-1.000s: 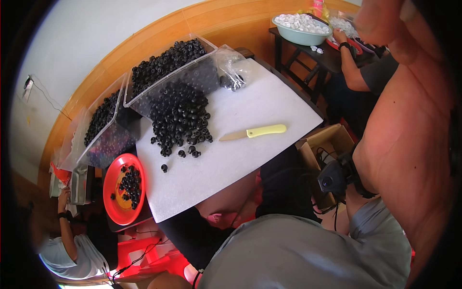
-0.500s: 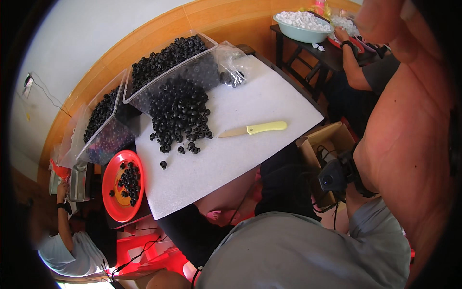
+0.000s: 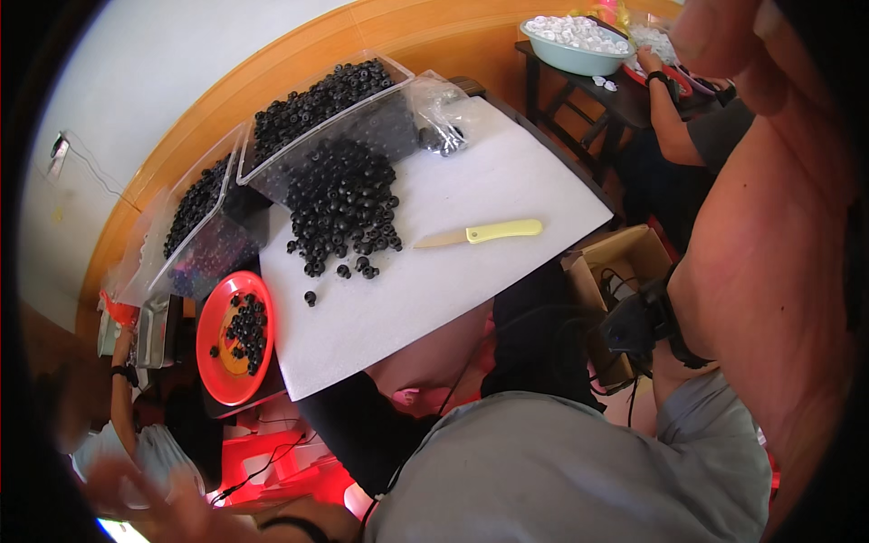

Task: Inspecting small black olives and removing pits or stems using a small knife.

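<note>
My right hand [image 3: 724,54] is raised very close at the upper right. Its fingers are partly cut off by the picture's edge, so what they touch is hidden. A dark strap with a small camera-like device [image 3: 634,321] is at that arm. My left hand [image 3: 172,507] shows at the lower left, smeared by motion, with a dark band round the wrist. On the white table mat [image 3: 434,317] lies a knife [image 3: 502,232] with a yellow handle. Left of the knife is a heap of small round black pieces [image 3: 339,204], apart from both hands.
Clear plastic bins [image 3: 317,131] of black pieces stand behind and left of the heap. A red oval plate [image 3: 213,362] holds several more. An open cardboard box [image 3: 625,253] sits right. Co-workers' arms [image 3: 670,127] show at both sides; a pale green basin [image 3: 579,59] holds white pieces.
My left hand has come up into view at the lower left. The right hand stays raised near the camera. The view has shifted slightly; the knife and heap lie as before.
</note>
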`<state>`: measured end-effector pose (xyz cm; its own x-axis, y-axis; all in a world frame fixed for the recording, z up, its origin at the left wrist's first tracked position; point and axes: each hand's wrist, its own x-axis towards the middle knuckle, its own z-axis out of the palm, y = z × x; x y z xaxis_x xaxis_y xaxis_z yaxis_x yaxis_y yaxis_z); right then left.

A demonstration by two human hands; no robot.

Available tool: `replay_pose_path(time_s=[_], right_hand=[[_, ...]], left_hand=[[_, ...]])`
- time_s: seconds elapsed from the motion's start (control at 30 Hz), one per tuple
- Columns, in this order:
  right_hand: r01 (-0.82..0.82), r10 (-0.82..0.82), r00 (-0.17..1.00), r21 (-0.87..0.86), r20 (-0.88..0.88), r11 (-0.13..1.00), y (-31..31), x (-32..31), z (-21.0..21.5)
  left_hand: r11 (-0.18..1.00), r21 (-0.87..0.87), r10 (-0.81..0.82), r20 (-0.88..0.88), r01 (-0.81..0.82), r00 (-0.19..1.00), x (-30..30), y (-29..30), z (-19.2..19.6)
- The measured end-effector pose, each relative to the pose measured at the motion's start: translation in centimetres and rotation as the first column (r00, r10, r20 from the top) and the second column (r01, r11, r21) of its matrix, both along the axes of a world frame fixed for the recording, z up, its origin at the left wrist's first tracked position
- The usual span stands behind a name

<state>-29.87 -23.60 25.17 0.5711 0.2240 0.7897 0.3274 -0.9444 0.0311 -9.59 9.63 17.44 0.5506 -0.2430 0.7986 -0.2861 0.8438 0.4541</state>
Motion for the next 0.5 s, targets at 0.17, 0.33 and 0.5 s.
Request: replay_pose_path(time_s=[0.17, 0.33, 0.5], right_hand=[[-0.091, 0.092, 0.996, -0.023, 0.008, 0.996, 0.6, 1.9, 0.4], [-0.072, 0.071, 0.997, -0.022, -0.018, 0.997, 0.0, 1.8, -0.6], [-0.073, 0.071, 0.997, -0.05, -0.036, 0.996, 0.0, 1.4, -0.1]], left_hand=[[0.767, 0.591, -0.521, 0.348, 0.249, 0.779, 0.6, -6.4, -1.6], [0.492, 0.568, -0.87, 0.298, 0.659, 0.393, 1.0, -8.6, -2.4], [0.6, 0.552, -0.793, 0.315, 0.579, 0.521, 2.0, -7.9, -1.6]])
